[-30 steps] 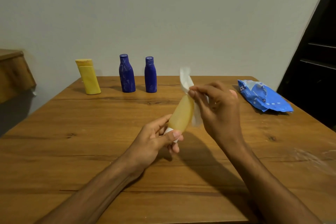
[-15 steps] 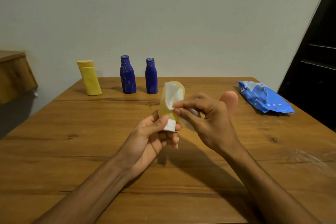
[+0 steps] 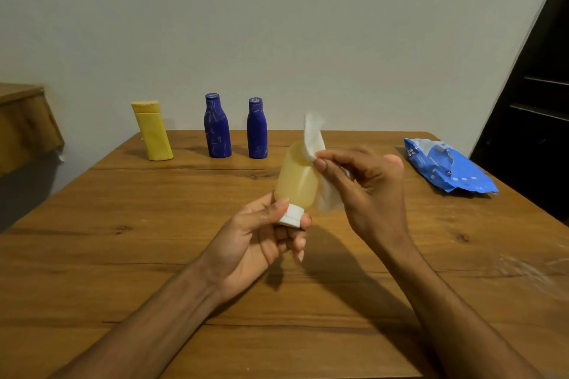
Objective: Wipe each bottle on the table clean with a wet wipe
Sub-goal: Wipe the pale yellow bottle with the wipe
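My left hand [image 3: 258, 243] pinches the white cap of a pale yellow translucent bottle [image 3: 295, 178], held upside down above the table's middle. My right hand [image 3: 366, 191] presses a white wet wipe [image 3: 312, 138] against the bottle's right side and upper end; part of the wipe hangs below my fingers. At the far edge stand a yellow bottle [image 3: 153, 131], leaning slightly, and two dark blue bottles [image 3: 217, 126] [image 3: 257, 128], upright and apart from my hands.
A blue wet-wipe pack [image 3: 446, 166] lies at the far right of the wooden table [image 3: 123, 255]. A wooden ledge [image 3: 24, 120] juts in at the left. A dark doorway [image 3: 535, 101] is at the right. A wall runs behind the table.
The bottle has tilted and turned in my left hand. My right hand has slid the wipe from the bottle's front around to its right side and upper end.
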